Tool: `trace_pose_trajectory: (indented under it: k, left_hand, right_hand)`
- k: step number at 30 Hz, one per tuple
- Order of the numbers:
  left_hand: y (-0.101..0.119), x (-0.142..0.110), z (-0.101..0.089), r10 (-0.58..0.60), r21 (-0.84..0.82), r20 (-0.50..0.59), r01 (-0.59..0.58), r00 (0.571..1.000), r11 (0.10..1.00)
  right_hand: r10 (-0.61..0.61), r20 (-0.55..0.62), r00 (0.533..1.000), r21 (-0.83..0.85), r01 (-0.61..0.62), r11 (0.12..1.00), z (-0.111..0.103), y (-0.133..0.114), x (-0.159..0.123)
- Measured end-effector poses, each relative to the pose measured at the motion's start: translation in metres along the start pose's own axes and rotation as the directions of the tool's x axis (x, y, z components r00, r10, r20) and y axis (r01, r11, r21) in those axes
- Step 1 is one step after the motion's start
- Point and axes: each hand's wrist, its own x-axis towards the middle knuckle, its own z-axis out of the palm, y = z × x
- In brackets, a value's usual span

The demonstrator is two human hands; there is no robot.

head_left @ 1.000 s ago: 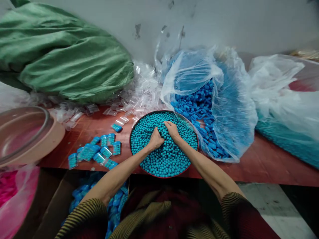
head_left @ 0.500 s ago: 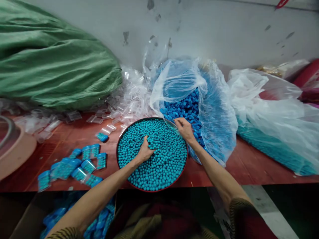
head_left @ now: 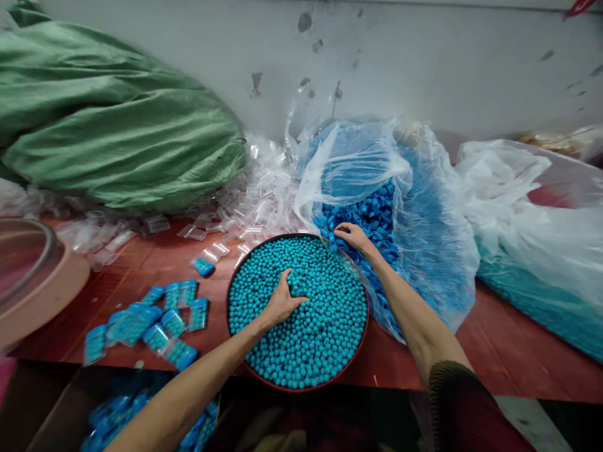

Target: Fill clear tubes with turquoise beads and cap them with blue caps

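Note:
My left hand (head_left: pixel 282 303) is over a round tray (head_left: pixel 228 295) filled with turquoise beads (head_left: pixel 301 345). Its thumb and fingers curve round what looks like a small clear plastic box of beads (head_left: pixel 297 284), whose edges blend into the beads beneath. At the tray's far right rim, my right hand (head_left: pixel 352 236) is closed, fingertips pinching a small blue cap (head_left: pixel 332 241). It is at the mouth of a translucent plastic bag (head_left: pixel 433 251) of loose blue caps (head_left: pixel 372 213).
Several filled, blue-capped boxes (head_left: pixel 174 321) lie left of the tray, with empty clear boxes (head_left: pixel 259 188) heaped behind. A green sack (head_left: pixel 141 138) stands back left, a pink basin (head_left: pixel 66 282) far left. Another bag (head_left: pixel 541 295) holds turquoise beads at right.
The view has shifted, so the table things appear lower and mostly farther right. My right hand's fingertips now show a blue cap. My left hand stays over the beads, thumb and finger more visible.

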Motion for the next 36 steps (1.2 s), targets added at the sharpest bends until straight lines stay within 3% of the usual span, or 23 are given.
trace_pose_trajectory:
  k: [3, 6, 9, 11, 13, 16, 20, 23, 25, 28, 31, 33, 36]
  left_hand:
    - [0.001, -0.001, 0.0, 0.015, -0.017, 0.006, -0.015, 1.0, 1.0]
    - [0.003, -0.002, -0.001, 0.036, -0.035, 0.004, -0.036, 0.999, 0.999]
    - [0.004, -0.003, -0.001, 0.037, -0.038, 0.01, -0.036, 0.999, 0.999]
    - [0.004, -0.003, -0.001, 0.037, -0.029, 0.017, -0.036, 0.999, 0.999]
    - [0.004, -0.003, -0.001, 0.035, -0.017, 0.013, -0.034, 0.999, 0.999]
    - [0.006, -0.004, -0.002, 0.02, 0.012, 0.003, -0.02, 1.0, 1.0]
    - [0.011, -0.01, -0.005, 0.029, 0.091, -0.022, -0.027, 0.999, 0.996]
    - [0.012, -0.017, -0.005, 0.065, 0.154, -0.045, -0.057, 0.997, 0.986]
    - [0.011, -0.021, -0.004, 0.09, 0.191, -0.077, -0.074, 0.993, 0.979]
    - [0.01, -0.026, -0.004, 0.142, 0.245, -0.123, -0.108, 0.982, 0.964]
    - [0.011, -0.03, -0.004, 0.211, 0.3, -0.146, -0.16, 0.966, 0.941]
    - [0.012, -0.032, -0.005, 0.259, 0.339, -0.141, -0.199, 0.956, 0.919]
    - [0.012, -0.034, -0.005, 0.28, 0.429, -0.13, -0.201, 0.951, 0.881]
  right_hand:
    - [-0.033, 0.02, 0.999, 0.019, 0.032, 0.999, -0.011, -0.004, -0.025]
    - [-0.17, 0.058, 0.984, 0.002, 0.17, 0.985, -0.013, -0.019, -0.052]
    - [-0.297, 0.222, 0.929, -0.023, 0.309, 0.951, -0.008, -0.04, -0.066]
    - [-0.296, 0.267, 0.917, -0.054, 0.321, 0.945, -0.004, -0.053, -0.061]
    - [-0.248, 0.155, 0.956, -0.136, 0.269, 0.954, 0.004, -0.065, -0.044]
    - [-0.079, -0.042, 0.996, -0.327, 0.061, 0.943, 0.021, -0.078, -0.011]
    - [0.055, 0.012, 0.998, -0.509, -0.041, 0.86, 0.045, -0.082, 0.01]
    - [0.013, 0.048, 0.999, -0.484, 0.012, 0.875, 0.047, -0.076, -0.002]
    - [-0.095, 0.109, 0.989, -0.427, 0.133, 0.894, 0.042, -0.072, -0.017]
    - [-0.24, 0.237, 0.941, -0.311, 0.308, 0.899, 0.034, -0.067, -0.043]
    - [-0.304, 0.316, 0.899, -0.201, 0.376, 0.904, 0.033, -0.063, -0.067]
    - [-0.336, 0.313, 0.888, -0.122, 0.389, 0.913, 0.034, -0.06, -0.078]
    - [-0.336, 0.228, 0.914, -0.094, 0.365, 0.926, 0.031, -0.056, -0.089]
